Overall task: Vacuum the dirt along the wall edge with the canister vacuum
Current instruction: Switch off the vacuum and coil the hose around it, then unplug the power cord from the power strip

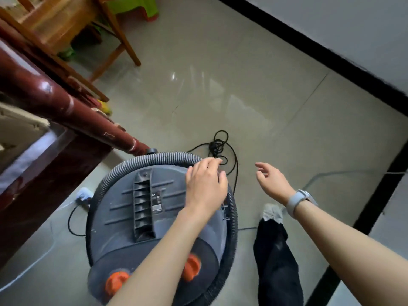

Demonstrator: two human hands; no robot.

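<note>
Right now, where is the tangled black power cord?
The tangled black power cord lies on the glossy tiled floor just beyond the grey canister vacuum, ahead of the left hand.

No legible text anywhere. One small dark label sits on the grey lid of the canister vacuum, centre-lower left of frame, just right of the ribbed carry handle. The label carries pale markings, a short line near its top and a light block near its bottom, all too small and blurred to make out. No brand name, number or sign can be read on the lid. The wristband on the arm at right shows a plain surface, no readable display.
</note>
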